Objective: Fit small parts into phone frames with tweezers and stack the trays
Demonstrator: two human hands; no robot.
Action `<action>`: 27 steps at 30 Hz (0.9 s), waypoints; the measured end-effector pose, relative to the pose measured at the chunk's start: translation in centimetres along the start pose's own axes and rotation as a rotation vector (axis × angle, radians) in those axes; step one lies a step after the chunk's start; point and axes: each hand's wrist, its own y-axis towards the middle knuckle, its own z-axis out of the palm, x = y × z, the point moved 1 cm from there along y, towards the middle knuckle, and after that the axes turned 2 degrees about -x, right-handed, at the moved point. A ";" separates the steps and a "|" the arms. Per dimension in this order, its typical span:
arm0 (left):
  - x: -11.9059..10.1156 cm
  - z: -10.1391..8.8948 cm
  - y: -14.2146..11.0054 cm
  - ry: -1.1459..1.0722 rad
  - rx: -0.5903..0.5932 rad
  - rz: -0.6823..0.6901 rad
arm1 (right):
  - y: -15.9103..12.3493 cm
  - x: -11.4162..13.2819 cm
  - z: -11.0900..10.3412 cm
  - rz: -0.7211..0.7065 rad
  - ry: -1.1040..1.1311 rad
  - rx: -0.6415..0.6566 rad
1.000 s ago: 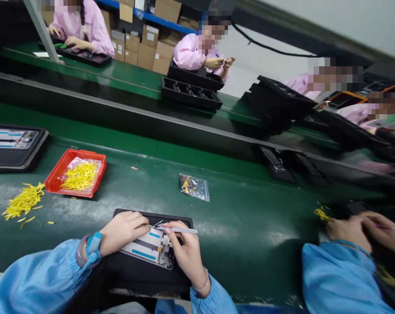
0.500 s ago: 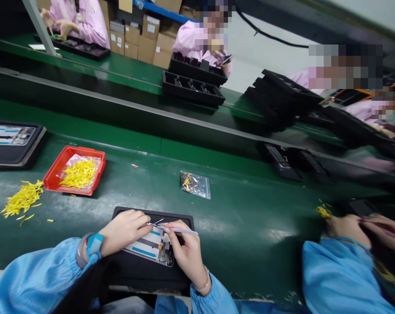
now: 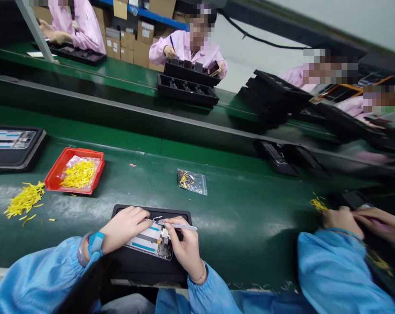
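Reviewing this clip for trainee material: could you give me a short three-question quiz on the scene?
1. Which hand holds the tweezers?
2. True or false: the red tray holds yellow strips.
3. Fill in the blank: the wristband beside the left hand is ____.

Key: 1. the right hand; 2. true; 3. blue.

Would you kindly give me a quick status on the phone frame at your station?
Right hand pinching fine tweezers, tips near the phone frame. Left hand at frame's edge, in black tray. Loose yellow strips off to the left, apart.
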 end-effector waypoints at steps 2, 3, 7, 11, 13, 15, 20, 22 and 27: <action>0.0 0.0 0.0 -0.006 -0.018 -0.001 | 0.0 0.0 0.1 0.007 0.002 -0.009; 0.0 0.0 0.0 -0.008 -0.023 -0.001 | 0.0 0.0 0.1 0.011 0.003 -0.010; 0.0 0.2 -0.1 -0.017 -0.018 -0.001 | 0.1 -0.1 0.2 0.013 0.017 0.001; 0.1 0.3 -0.2 -0.025 0.015 -0.009 | 0.2 -0.1 0.1 0.008 0.022 -0.011; 0.1 0.3 -0.2 -0.031 0.025 -0.011 | 0.2 -0.1 0.1 0.009 0.014 -0.009; 0.1 0.2 -0.2 -0.035 0.018 -0.009 | 0.2 0.0 0.1 0.007 0.005 -0.001; 0.1 0.2 -0.1 -0.035 -0.003 -0.011 | 0.0 0.0 0.1 0.003 -0.006 0.019; 0.0 0.2 -0.1 -0.038 -0.006 -0.012 | 0.0 0.0 0.1 -0.001 -0.011 0.026; 0.1 0.5 -0.2 -0.033 -0.024 -0.007 | -0.1 0.0 0.1 0.005 -0.011 -0.016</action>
